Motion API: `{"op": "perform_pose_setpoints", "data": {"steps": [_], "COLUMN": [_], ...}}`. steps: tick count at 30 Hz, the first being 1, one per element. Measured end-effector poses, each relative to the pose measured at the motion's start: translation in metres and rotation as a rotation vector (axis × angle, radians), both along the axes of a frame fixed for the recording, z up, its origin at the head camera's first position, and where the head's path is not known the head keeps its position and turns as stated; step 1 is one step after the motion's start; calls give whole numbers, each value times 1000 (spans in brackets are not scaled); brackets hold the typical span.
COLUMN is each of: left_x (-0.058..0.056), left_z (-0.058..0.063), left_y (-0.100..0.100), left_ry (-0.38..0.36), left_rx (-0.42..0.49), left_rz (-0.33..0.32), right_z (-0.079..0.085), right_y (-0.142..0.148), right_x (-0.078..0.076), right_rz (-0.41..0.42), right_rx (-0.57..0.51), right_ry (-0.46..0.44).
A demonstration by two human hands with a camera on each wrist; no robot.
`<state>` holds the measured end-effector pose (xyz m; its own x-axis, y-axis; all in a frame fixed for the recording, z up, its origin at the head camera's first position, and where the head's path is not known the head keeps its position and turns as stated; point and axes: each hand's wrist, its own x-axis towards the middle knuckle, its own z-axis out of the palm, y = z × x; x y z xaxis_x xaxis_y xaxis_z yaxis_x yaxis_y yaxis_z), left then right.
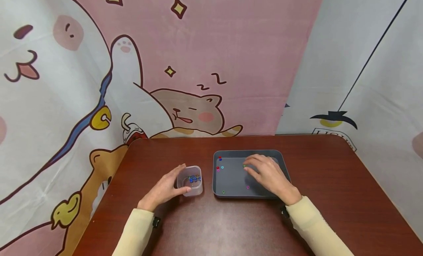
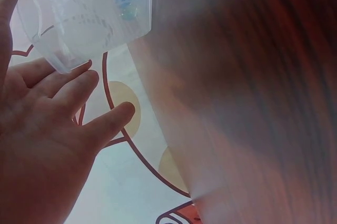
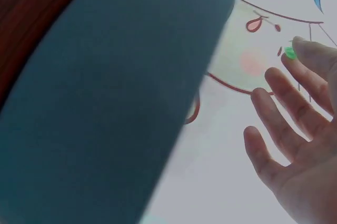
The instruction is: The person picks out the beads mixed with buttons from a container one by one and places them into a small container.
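Observation:
My left hand (image 1: 167, 187) grips a small clear plastic box (image 1: 195, 191) standing on the table, thumb at its near side and fingers at its far side. Inside the box lie several small beads (image 1: 194, 179), mostly blue. Over a grey tray (image 1: 232, 179), my right hand (image 1: 268, 175) pinches a green bead (image 3: 290, 52) between thumb and index finger, with its other fingers spread apart in the right wrist view. Loose in the tray are several beads, among them a red bead (image 1: 217, 168), a light blue bead (image 1: 222, 167), a magenta bead (image 1: 248, 187) and a green one near the front rim.
Box and tray stand side by side on a brown wooden table (image 1: 211, 226), with a narrow gap between them. Behind the table hangs a cloth (image 1: 251, 65) printed with cartoon animals. The tray has a raised rim all round.

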<state>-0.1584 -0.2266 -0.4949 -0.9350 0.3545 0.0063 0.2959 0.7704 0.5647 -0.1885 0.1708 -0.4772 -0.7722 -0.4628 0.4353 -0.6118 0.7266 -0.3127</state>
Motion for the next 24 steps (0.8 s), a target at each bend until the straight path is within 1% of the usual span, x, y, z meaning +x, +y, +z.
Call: {"op": "perform_pose_setpoints", "data": {"steps": [5, 9, 17, 21, 24], "left_x": [1, 1, -3, -5, -7], "left_z": [-2, -4, -6, -7, -7], "left_y": [-3, -5, -5, -5, -5], "left_ry": [18, 53, 173, 209, 223], "left_rx": [-13, -43, -153, -194, -217], "left_rz": [4, -1, -75, -90, -91], "right_z": [3, 6, 11, 12, 12], "right_y": [-15, -28, -54, -69, -81], "right_x": [4, 7, 8, 9, 9], "right_rz": [22, 40, 97, 123, 135], "right_rx": [-42, -66, -107, -124, -131], "right_ry": [16, 27, 37, 27, 27]}}
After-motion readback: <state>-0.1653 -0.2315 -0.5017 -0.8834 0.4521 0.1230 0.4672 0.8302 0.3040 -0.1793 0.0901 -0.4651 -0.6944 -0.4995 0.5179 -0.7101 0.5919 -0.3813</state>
